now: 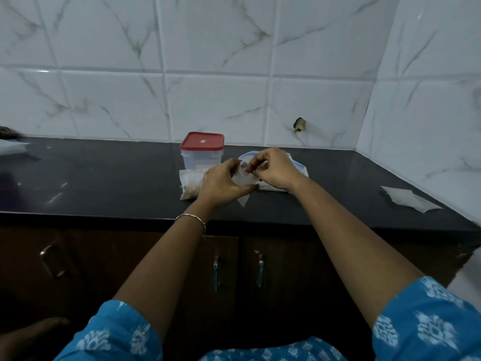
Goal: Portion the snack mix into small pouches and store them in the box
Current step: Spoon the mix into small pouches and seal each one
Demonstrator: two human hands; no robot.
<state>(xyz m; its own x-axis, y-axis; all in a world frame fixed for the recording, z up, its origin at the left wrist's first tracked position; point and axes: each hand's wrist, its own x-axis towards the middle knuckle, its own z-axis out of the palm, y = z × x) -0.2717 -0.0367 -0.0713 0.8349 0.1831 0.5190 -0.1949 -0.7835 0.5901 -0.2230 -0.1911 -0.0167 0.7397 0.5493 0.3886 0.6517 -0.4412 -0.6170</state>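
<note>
Between the two hands, just above the worktop (104,178): one small clear pouch (243,178), held off the surface. Grip: left hand (221,183) curled round the lower side, thumb and fingers clasping the film; right hand (276,169) pinching the upper edge between thumb and fingertips. Contents of this pouch: cannot be told. Step in hand, as judged: working the pouch mouth, either parting it for filling or pressing it closed. To do well: keep the left grip low and steady, pinch only the rim with the right, run along the full width of the seal, hold the mouth upward against spills. Just beyond the left hand: one clear box (201,158), one red lid (202,140) seated on top, not yet opened for storing. Directly left of and partly under the left hand: one clear bag of brown snack mix (190,185), lying flat. Behind the right hand: one larger pale bag with a blue strip (302,169), partly hidden. Well to the right of the right hand: pale flat sheets or pouches (408,201), overlapping, number not tellable. Filled pouches inside the box: none discernible.
</note>
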